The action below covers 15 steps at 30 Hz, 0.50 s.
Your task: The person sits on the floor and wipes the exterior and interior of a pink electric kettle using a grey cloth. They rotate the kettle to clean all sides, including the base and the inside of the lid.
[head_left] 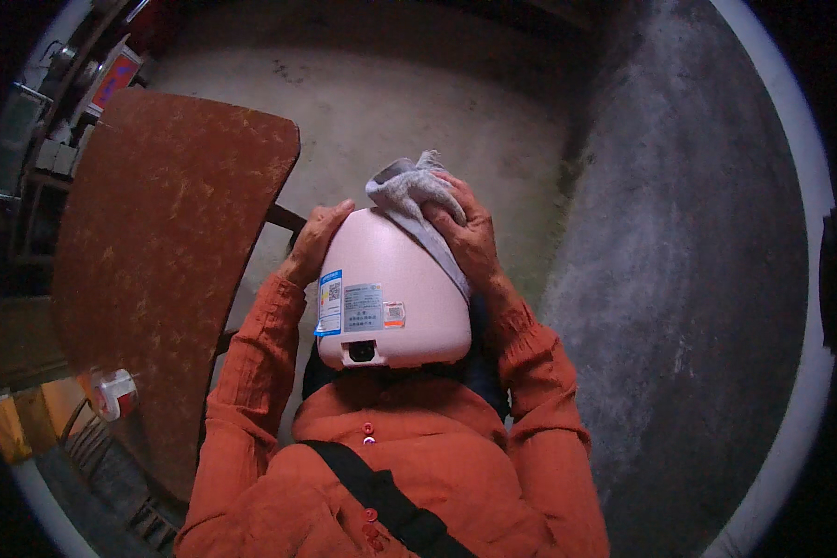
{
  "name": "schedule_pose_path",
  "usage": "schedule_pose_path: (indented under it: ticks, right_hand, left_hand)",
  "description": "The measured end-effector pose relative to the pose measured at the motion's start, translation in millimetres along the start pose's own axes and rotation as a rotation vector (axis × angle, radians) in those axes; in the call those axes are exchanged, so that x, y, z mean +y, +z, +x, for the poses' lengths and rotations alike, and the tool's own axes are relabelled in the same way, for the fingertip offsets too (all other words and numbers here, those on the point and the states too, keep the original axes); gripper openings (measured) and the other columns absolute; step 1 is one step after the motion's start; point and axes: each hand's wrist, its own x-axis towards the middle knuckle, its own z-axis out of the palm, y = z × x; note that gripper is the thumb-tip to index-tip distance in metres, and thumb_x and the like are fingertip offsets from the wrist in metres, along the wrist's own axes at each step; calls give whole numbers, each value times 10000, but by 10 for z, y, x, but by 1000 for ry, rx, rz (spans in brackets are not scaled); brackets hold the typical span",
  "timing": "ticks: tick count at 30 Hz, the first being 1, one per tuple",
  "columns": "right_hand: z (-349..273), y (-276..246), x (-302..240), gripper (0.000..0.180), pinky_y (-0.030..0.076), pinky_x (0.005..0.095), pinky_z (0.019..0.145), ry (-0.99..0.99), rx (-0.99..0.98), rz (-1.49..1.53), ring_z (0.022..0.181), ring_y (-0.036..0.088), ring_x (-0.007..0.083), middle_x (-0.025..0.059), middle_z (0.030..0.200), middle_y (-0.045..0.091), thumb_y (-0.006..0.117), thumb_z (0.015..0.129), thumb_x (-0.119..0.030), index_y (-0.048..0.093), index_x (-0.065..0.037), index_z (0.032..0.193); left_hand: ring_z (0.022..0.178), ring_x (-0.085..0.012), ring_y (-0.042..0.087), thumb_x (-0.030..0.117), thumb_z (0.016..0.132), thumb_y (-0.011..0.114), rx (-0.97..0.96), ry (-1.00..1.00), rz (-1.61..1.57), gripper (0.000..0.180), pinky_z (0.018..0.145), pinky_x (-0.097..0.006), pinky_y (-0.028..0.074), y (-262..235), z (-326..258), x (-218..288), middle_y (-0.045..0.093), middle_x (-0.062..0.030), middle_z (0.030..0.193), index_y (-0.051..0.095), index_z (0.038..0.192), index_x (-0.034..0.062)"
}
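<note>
A pale pink rice cooker rests on my lap, its power socket and several stickers facing me. My left hand grips its left side near the far end, the thumb along the edge. A bunched grey cloth lies over the cooker's far right part, one edge trailing down the right side. Fingers curled into that cloth, my right hand presses it against the cooker. The cooker's far face and underside are hidden.
To the left stands a brown wooden table with a worn top. Beyond it are cluttered shelves with a red box. A red-and-white container sits at the lower left. A grey wall rises on the right, beside the concrete floor.
</note>
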Motion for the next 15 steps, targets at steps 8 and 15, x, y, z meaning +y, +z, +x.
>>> schedule_pose_path:
  ticks: [8, 15]
  right_hand:
    - [-642, -160, -601, 333, 306, 441, 1083, -117, -78, -207, 1247, 426, 351, 159, 1360, 478, 751, 757, -156, 715, -128, 1087]
    - [-228, -198, -440, 326, 313, 421, 1083, -53, -34, -161, 1254, 417, 324, 170, 1320, 498, 743, 765, -169, 712, -106, 1084]
  left_hand:
    - [564, -75, 527, 449, 966, 473, 214, -180, -339, 454, 506, -220, 406, 29, 62, -291, 612, -9, 688, 637, 751, 84]
    - [587, -76, 508, 428, 972, 454, 71, -142, -378, 427, 543, -217, 411, 116, 85, -314, 566, 7, 663, 628, 786, 86]
